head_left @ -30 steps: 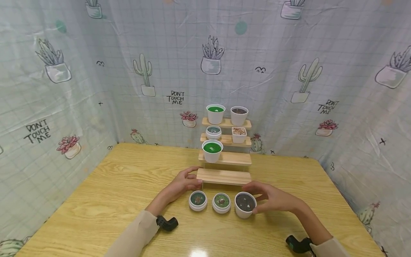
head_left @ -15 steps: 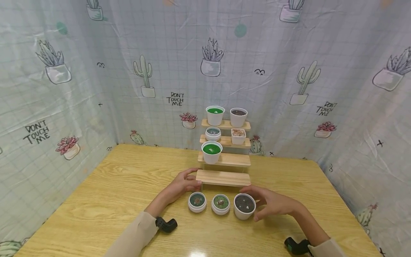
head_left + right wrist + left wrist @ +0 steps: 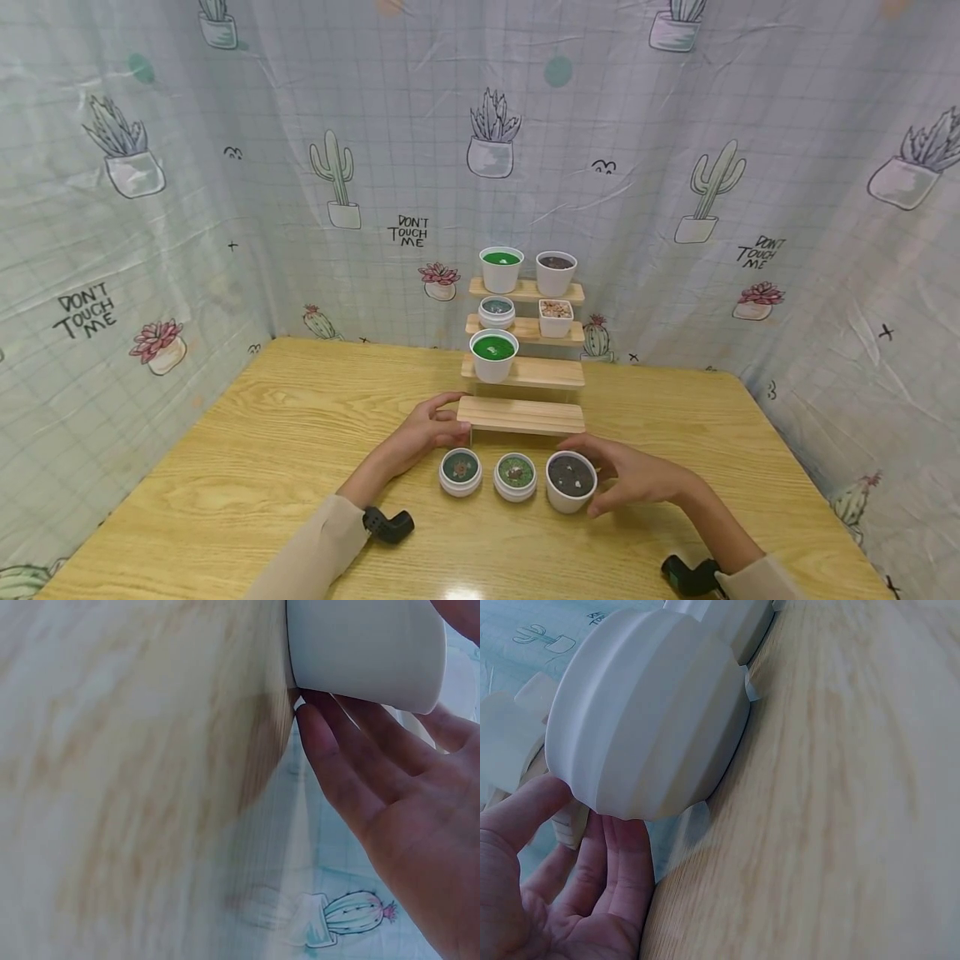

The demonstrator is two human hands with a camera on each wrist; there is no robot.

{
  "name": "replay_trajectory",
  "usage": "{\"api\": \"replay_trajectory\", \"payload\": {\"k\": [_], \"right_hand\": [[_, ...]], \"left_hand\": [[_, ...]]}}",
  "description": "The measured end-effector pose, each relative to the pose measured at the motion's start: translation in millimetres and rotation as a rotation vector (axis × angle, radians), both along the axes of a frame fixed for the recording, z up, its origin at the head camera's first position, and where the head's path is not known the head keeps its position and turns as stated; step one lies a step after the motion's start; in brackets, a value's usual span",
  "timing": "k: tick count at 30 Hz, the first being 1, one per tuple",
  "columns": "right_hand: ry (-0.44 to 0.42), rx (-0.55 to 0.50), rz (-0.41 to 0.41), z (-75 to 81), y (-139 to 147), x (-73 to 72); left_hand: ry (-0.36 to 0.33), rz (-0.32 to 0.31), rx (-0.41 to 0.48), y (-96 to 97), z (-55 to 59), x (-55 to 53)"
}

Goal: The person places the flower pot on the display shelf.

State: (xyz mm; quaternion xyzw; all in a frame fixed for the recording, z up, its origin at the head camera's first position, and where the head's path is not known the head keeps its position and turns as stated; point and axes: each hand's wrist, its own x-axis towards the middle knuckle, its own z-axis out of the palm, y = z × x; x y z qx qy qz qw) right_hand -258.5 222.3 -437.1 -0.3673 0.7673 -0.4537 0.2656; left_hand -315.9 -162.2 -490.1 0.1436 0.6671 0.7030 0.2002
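My left hand [image 3: 423, 429] pinches the left end of the lowest step of the wooden stand [image 3: 521, 414], thumb at the front edge and fingers behind. My right hand [image 3: 637, 473] holds the dark-filled pot [image 3: 572, 479], fingers curled behind it and thumb at its near right side; I cannot tell how firmly. That pot stands upright on the table [image 3: 262, 400], in front of the stand's right end.

To its left I have a row of two lower pots: the middle pot [image 3: 515, 477] with a green filling, and the left pot [image 3: 460, 472] with a dark green one. In the left wrist view a ribbed white pot sits close to my thumb; whether they touch I cannot tell.

Higher on the stand, a large green-filled pot [image 3: 494, 356] is on the left of the next step. Above it I see a low blue-grey pot [image 3: 497, 312] beside a square pot [image 3: 556, 318] of pebbles. The top step carries another green pot [image 3: 501, 268] and a brown-filled pot [image 3: 556, 273]. A cactus-print curtain [image 3: 405, 125] hangs behind.
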Motion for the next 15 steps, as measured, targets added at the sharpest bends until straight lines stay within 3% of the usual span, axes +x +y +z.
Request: {"api": "replay_trajectory", "payload": {"k": [15], "right_hand": [[0.021,0.015,-0.037,-1.2,-7.1,2.5]], "left_hand": [[-0.002,0.004,-0.003,0.1,-1.3,-1.1]]}}
